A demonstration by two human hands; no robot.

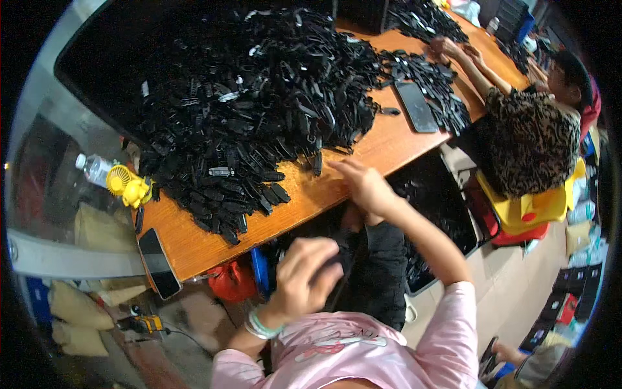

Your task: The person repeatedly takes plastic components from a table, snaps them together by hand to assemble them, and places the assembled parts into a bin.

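Observation:
A large heap of small black plastic pieces covers much of the orange wooden table. My right hand hovers at the table's front edge, just right of the heap, with fingers stretched toward loose pieces; nothing shows in it. Close to my body, my left hand is curled, thumb and fingers near each other. Something dark shows between them, too blurred to name. A pale band circles my left wrist.
Phones lie at the table's left corner and beside the heap. A yellow fan and clear bottle stand left. Below the table's right side is a black crate of dark pieces. Another person works at right.

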